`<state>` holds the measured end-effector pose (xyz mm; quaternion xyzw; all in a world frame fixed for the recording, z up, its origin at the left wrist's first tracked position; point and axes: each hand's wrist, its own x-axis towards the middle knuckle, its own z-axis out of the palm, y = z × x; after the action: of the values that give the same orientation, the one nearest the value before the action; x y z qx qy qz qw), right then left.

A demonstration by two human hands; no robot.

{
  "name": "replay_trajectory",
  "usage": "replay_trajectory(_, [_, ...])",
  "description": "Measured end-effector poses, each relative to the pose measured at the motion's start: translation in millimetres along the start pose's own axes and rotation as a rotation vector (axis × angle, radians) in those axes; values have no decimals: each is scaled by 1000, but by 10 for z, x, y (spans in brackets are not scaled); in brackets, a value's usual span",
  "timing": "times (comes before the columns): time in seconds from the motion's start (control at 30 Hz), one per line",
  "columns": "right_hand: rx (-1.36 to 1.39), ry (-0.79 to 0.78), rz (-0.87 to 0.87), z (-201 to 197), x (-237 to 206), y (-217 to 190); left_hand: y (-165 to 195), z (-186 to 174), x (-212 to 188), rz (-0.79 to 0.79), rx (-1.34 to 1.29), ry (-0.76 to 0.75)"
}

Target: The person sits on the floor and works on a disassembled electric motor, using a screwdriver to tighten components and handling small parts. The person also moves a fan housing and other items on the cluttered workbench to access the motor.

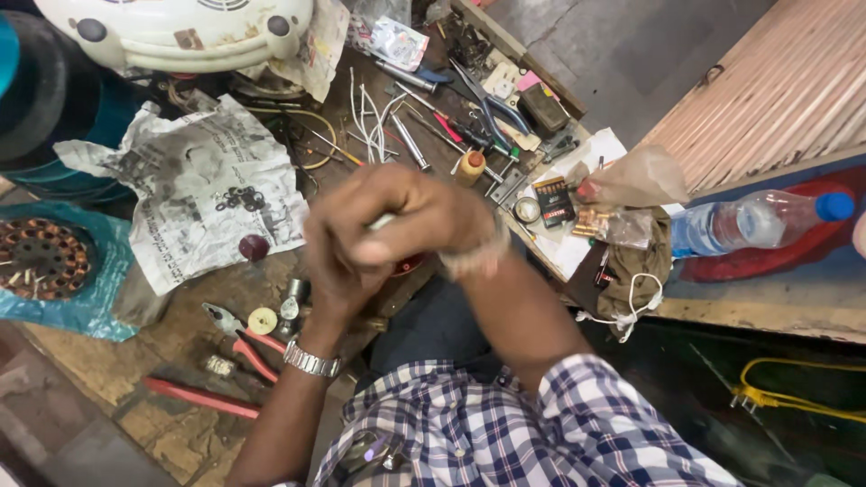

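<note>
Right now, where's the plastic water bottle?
In the head view, the water bottle lies on its side at the far right, blue cap pointing right, on a red tray, just right of the clear plastic bags.

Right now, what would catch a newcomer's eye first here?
The two hands clasped together at centre, gripping a small pale object that is mostly hidden. Left of them lies a crumpled newspaper; at the right edge, a clear water bottle with a blue cap lies on its side.
</note>
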<state>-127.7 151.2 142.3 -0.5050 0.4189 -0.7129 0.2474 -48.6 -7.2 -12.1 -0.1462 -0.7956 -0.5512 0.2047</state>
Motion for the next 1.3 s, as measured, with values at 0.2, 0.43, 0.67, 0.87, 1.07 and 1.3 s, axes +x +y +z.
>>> replay_trajectory(0.2, [-536, 637, -68, 482, -107, 34, -91, -14, 1, 74, 251, -101])
replay_trajectory(0.43, [-589, 665, -80, 513, -130, 35, -59, 23, 26, 109, 258, -90])
replay_trajectory(0.67, [-377, 290, -64, 123, -119, -115, 0, -4, 55, -213, 128, -221])
replay_trajectory(0.87, [-914, 1028, -244, 738, -161, 204, -92, 20, 37, -52, 238, -132])
replay_trajectory(1.07, [-390, 207, -30, 273, -52, -116, -17, 18, 73, 78, 42, 17])
replay_trajectory(1.3, [-397, 403, 4, 411, 120, -176, -55, -4, 22, -52, 196, -107])
